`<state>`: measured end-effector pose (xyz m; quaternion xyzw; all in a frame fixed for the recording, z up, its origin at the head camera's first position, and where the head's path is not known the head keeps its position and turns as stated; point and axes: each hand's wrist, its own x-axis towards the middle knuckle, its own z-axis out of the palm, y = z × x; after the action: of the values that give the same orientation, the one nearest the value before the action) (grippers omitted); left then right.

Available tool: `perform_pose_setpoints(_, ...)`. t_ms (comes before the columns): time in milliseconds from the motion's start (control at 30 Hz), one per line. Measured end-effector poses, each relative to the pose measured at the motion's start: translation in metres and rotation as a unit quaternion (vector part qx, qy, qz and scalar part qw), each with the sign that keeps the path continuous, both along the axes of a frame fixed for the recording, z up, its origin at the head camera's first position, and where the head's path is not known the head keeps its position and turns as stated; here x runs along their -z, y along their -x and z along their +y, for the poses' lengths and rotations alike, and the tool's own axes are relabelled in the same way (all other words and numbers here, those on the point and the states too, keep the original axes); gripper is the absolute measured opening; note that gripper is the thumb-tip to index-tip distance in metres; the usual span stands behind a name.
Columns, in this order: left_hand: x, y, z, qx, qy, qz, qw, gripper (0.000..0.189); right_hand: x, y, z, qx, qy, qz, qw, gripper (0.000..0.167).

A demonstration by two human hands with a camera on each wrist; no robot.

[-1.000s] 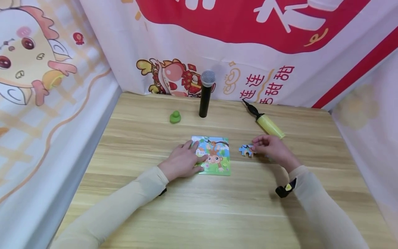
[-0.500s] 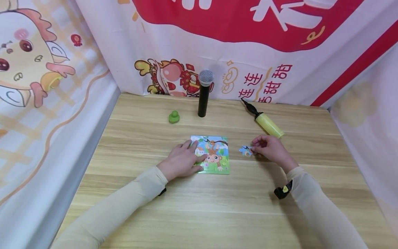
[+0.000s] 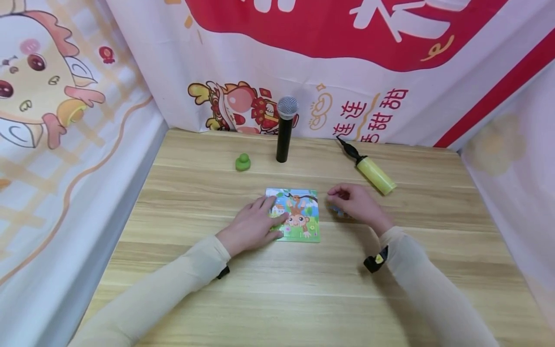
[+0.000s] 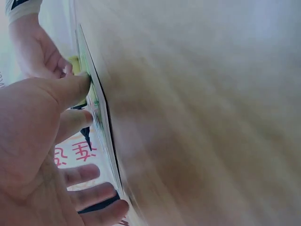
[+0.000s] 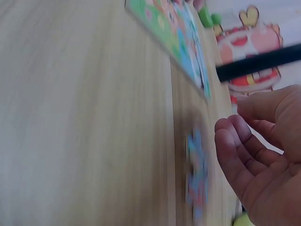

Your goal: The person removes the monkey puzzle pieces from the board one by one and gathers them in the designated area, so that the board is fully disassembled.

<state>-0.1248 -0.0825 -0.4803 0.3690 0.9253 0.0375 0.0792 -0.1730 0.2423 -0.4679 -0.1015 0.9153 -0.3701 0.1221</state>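
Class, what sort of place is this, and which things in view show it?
Probably an indoor tabletop booth staged for hands-on activities: printed cloth hangings flank a wood-grain table on three sides, with a monkey jigsaw puzzle and a microphone on it.

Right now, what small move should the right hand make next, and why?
Probably lower the right hand and pinch the loose jigsaw part: it lies on the table close under that hand, which shows nothing in its grasp, while the left hand rests on the monkey puzzle board, likely steadying it.
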Motion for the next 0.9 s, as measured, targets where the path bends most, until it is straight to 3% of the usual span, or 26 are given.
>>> perform_pose_setpoints(200, 0.001, -0.004, -0.006, 0.031, -0.01, 0.042, 0.9986, 0.055, -0.002, 0.013, -0.063, -0.073, -0.023, 0.02, 0.9969, 0.021)
perform_pose_setpoints(400, -0.001, -0.006, -0.009, 0.033, -0.01, 0.042, 0.9986, 0.055, -0.005, 0.024, -0.113, -0.14, -0.081, 0.052, 0.9855, 0.025)
perform_pose_setpoints(633, -0.001, -0.007, -0.013, 0.027, -0.003, 0.041, 0.9988, 0.055, -0.005, 0.027, -0.134, -0.164, -0.133, 0.08, 0.9741, 0.022)
perform_pose_setpoints(900, -0.002, -0.012, -0.021, 0.015, -0.002, 0.035, 0.9993, 0.054, -0.004, 0.022, -0.146, -0.18, -0.153, 0.086, 0.968, 0.024)
